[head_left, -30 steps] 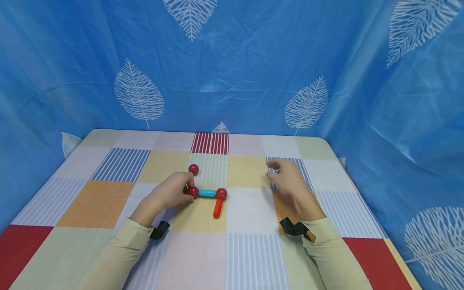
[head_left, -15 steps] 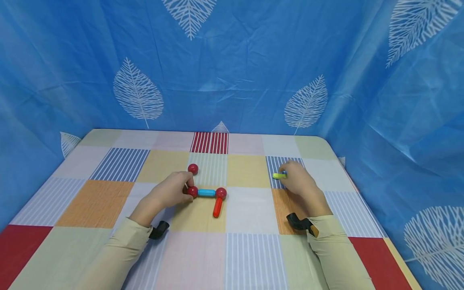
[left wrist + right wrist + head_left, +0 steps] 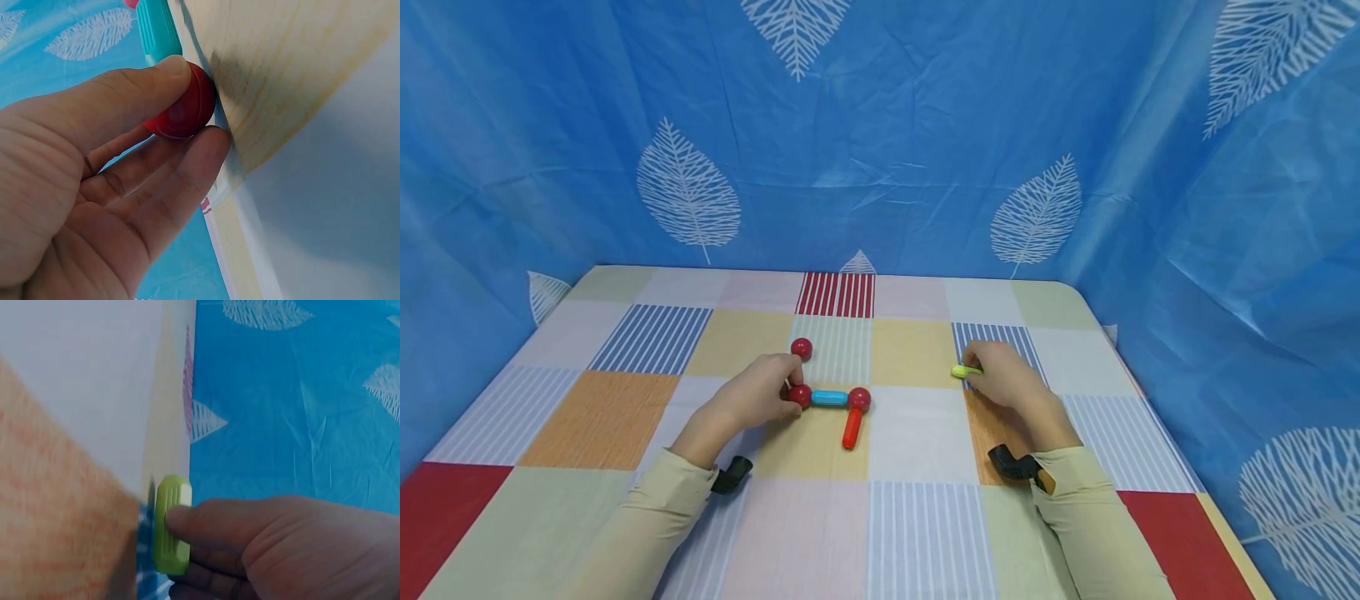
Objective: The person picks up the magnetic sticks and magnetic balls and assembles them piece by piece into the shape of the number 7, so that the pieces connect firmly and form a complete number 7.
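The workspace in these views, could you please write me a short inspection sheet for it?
Surface: table under a checked cloth.
Job's things: red ball, blue rod, second red ball and red rod joined; green rod.
Clutter: loose red ball.
Grippers: left hand pinches the first ball; right hand pinches the green rod.
Cables: nothing seen.
Surroundings: blue leaf-print curtain.
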{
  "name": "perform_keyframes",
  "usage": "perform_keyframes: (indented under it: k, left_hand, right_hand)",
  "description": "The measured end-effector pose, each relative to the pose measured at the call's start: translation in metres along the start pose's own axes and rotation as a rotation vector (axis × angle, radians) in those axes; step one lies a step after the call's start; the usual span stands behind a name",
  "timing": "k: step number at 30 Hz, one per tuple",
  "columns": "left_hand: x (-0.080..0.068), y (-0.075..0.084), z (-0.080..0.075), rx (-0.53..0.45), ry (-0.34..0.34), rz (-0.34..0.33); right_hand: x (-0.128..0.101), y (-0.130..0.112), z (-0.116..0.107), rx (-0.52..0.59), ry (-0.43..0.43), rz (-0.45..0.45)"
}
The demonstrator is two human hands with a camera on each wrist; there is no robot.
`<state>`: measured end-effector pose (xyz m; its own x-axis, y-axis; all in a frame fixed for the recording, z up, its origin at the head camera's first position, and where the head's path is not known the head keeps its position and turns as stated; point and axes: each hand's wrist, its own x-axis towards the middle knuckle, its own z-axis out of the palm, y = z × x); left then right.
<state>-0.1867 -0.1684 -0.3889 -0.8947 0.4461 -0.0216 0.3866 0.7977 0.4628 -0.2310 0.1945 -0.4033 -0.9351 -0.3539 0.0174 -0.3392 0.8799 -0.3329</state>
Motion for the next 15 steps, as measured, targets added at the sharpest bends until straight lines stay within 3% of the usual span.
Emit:
perform_keyframes:
  k: [7, 15]
  left_hand:
    - [0.0, -0.001, 0.001, 0.004, 0.001, 0.001]
    - [0.002, -0.003, 0.003, 0.01, 0.006, -0.011]
  right_hand:
    - [0.001, -0.027, 0.004, -0.029, 0.019, -0.201]
    - [-0.005, -0.079, 0.013, -0.087, 0.027, -0.444]
